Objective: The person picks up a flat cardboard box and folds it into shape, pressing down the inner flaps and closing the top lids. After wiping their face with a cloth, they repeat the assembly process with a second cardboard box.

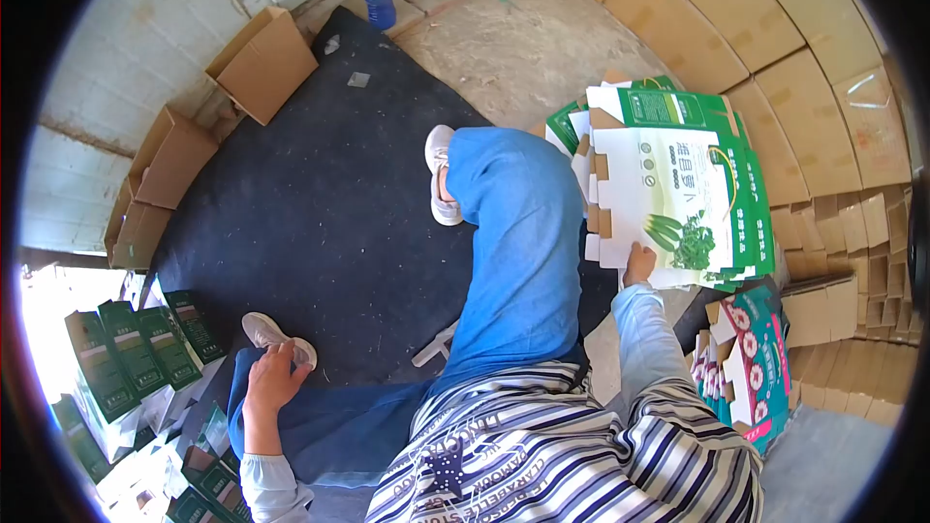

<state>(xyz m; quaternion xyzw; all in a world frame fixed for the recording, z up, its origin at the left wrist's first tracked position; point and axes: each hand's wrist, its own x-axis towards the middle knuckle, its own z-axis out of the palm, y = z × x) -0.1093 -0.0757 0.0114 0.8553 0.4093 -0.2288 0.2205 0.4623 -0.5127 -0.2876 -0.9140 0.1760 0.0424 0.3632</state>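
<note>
My right hand (638, 263) is at the lower edge of the top sheet in a stack of flat green and white printed cartons (630, 189), its fingers closed on that edge. The top carton shows green vegetables and a yellow cord handle. On the left, my left hand (274, 380) rests over my bent knee near a shoe, holding nothing, with its fingers apart. Several folded dark green and white boxes (136, 353) stand beside the left leg, below and left of that hand.
A black mat (329, 184) covers the floor. Open brown cartons (262, 68) line the left wall, and a blue bottle (380, 5) stands at the back. Brown cartons (678, 0) are stacked along the right. Pink and teal cartons (760, 363) lie at the lower right.
</note>
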